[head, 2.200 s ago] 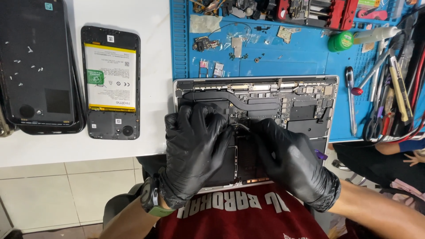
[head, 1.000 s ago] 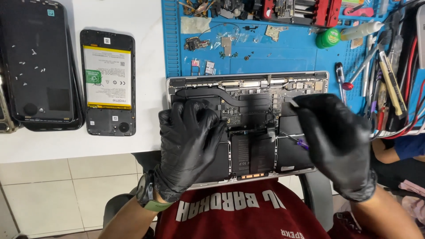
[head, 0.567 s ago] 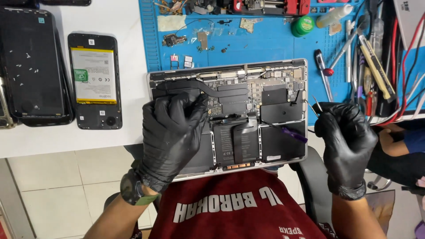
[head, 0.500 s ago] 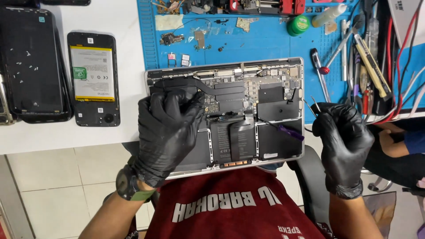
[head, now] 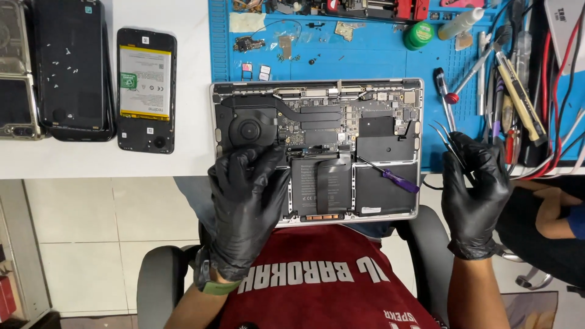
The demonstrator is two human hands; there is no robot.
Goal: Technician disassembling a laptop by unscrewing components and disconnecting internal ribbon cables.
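Laptop (head: pixel 317 149), opened with its insides showing, is lying partly on the blue mat (head: pixel 365 55) at the tabletop (head: pixel 183 91) edge. Left hand (head: pixel 247 201), gloved, is resting flat with spread fingers on its lower left corner. Right hand (head: pixel 475 189) is hovering just beside it, pinching tweezers (head: pixel 448 143). A purple screwdriver (head: pixel 390 175) is lying on the battery, and a phone (head: pixel 146 90) is sitting well apart.

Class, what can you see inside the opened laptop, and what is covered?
Inside the laptop: a round fan, a circuit board, black battery cells, and a purple screwdriver resting on them. The left hand covers the lower-left corner.
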